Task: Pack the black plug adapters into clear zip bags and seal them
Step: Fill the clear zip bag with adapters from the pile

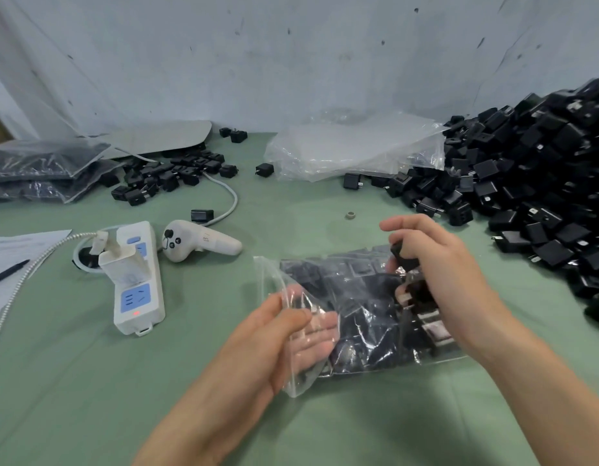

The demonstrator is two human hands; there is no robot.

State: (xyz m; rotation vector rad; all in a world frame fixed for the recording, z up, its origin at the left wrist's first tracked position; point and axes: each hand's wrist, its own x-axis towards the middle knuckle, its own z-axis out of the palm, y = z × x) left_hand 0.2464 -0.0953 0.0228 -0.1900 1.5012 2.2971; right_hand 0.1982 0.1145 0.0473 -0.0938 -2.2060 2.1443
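The zip bag lay on the green table at about five o'clock from centre, already dark with black adapters and not yet sealed. Its mouth faced seven o'clock. My left hand pinched the open lip there, thumb over the film and fingers showing through it. My right hand, at the bag's three o'clock end, was curled round one adapter. I could not tell whether the pieces under its lower fingers sat inside the film or on top of it.

The bag looked close to full, so I judged the main risk to be overfilling: contents crowding the mouth would keep the zip track from meeting. A slip of that single pinch could let the mouth sag and spill pieces onto the cloth. Metal prongs pressed hard against thin film might also pierce it.

Farther out were the loose pile at three o'clock and the empty bags at one. A power strip and a controller lay near nine, close enough to snag a sweeping wrist.
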